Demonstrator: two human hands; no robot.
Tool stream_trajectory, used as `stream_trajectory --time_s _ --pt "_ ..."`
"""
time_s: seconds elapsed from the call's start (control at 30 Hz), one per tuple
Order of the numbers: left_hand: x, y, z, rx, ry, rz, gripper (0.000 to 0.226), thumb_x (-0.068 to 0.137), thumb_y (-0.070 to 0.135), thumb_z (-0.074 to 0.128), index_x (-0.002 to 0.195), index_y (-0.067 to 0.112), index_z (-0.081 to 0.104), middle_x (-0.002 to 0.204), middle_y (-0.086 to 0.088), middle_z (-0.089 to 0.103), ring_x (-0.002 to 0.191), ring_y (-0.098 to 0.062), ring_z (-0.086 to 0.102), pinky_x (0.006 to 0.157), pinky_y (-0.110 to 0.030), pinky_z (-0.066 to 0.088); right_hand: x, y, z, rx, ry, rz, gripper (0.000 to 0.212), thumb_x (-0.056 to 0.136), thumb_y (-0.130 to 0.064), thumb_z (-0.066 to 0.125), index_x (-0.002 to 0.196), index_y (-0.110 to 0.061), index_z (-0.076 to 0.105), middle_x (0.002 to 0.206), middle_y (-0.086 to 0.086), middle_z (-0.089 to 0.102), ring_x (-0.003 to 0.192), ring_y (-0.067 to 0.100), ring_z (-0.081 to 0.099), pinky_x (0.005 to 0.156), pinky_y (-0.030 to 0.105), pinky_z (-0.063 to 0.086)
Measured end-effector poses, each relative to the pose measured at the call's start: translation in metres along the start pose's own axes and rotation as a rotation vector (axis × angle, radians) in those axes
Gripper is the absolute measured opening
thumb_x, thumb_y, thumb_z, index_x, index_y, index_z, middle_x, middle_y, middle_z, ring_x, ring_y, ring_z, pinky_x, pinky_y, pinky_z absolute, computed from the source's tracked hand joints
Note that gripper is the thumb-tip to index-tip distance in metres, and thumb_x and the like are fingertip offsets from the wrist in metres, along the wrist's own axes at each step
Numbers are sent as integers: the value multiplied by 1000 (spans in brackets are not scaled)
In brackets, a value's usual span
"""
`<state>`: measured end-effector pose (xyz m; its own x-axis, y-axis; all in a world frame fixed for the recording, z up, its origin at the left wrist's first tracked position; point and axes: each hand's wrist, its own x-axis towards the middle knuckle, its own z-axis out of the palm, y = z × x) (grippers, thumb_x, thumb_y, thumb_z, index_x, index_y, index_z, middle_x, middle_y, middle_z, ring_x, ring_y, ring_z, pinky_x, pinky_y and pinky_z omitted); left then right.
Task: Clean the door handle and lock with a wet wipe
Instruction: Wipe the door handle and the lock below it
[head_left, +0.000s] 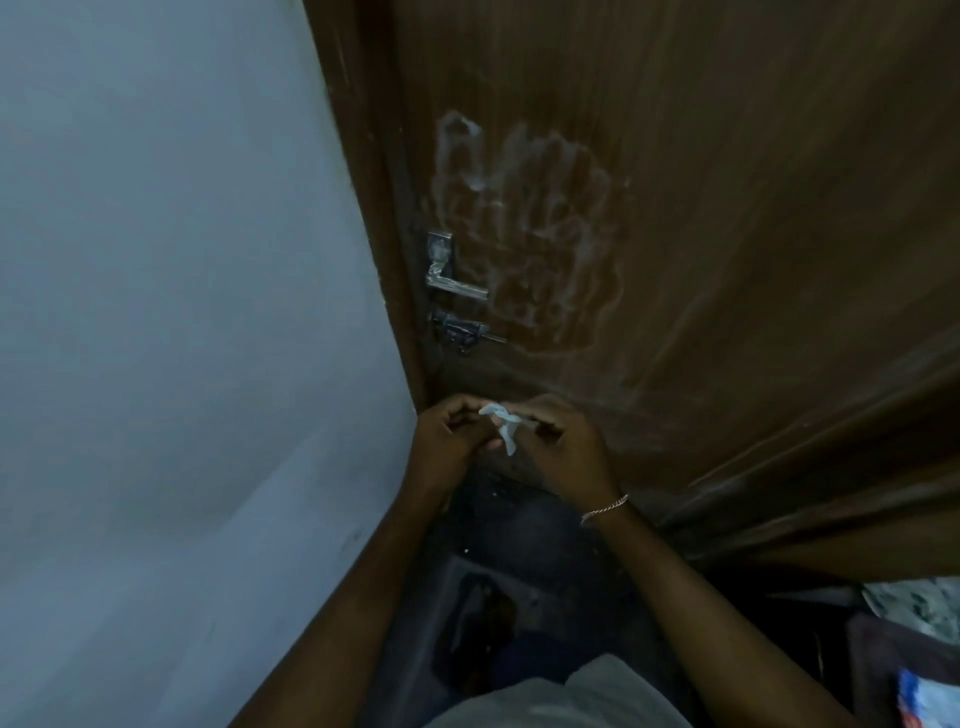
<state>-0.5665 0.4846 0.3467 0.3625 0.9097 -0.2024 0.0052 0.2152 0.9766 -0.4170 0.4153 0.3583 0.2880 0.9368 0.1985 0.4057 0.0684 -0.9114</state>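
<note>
A silver lever door handle (451, 283) is mounted near the left edge of a brown wooden door (701, 208). Just below it sits a dark sliding bolt lock (464, 332). Well under both, my left hand (452, 434) and my right hand (563, 447) meet in front of the door's lower part. Between their fingertips they pinch a small, crumpled white wet wipe (503, 423), one end of which hangs down. A thin chain bracelet circles my right wrist. Neither hand touches the handle or the lock.
A pale blue-grey wall (182, 312) fills the left side and meets the door frame. Whitish smear marks (530, 223) cover the door beside the handle. The dark floor (519, 597) lies below. Patterned cloth and a colourful packet (924, 696) sit at the lower right.
</note>
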Motion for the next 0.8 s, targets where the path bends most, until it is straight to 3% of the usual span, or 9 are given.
stream_trajectory --time_s 0.23,0.4,0.57,0.7,0.8 --pt "50 -3 -15 33 41 -100 14 92 9 64 92 8 78 90 -12 78 90 -32 75 90 -48 60 56 34 22 -91 -36 37 8 88 -14 75 95 -18 77 90 -11 65 84 1 63 72 9 47" --pt "86 -12 -21 -43 121 -143 23 98 12 59 117 11 71 110 -11 75 103 -31 73 85 -33 60 93 55 24 -262 4 -57 12 96 -8 65 104 -10 74 101 2 68 92 11 64 82 27 54" --pt "128 -12 -21 -113 193 -178 37 100 16 55 137 15 55 124 -9 67 106 -27 70 83 -30 58 148 70 37 -427 130 -205 16 93 -1 65 105 -5 74 103 10 64 91 16 64 85 7 41" --pt "158 -9 -27 -93 205 -156 43 100 20 55 142 17 50 129 -10 62 105 -22 68 84 -30 56 186 82 61 -543 182 -323 15 97 -9 60 105 -8 73 97 9 61 80 21 62 70 28 51" --pt "169 -9 -31 -82 217 -147 42 100 19 54 141 17 50 130 -11 61 102 -19 68 83 -28 55 199 89 72 -600 201 -345 11 98 -10 60 101 -10 71 93 9 56 72 22 58 64 30 48"
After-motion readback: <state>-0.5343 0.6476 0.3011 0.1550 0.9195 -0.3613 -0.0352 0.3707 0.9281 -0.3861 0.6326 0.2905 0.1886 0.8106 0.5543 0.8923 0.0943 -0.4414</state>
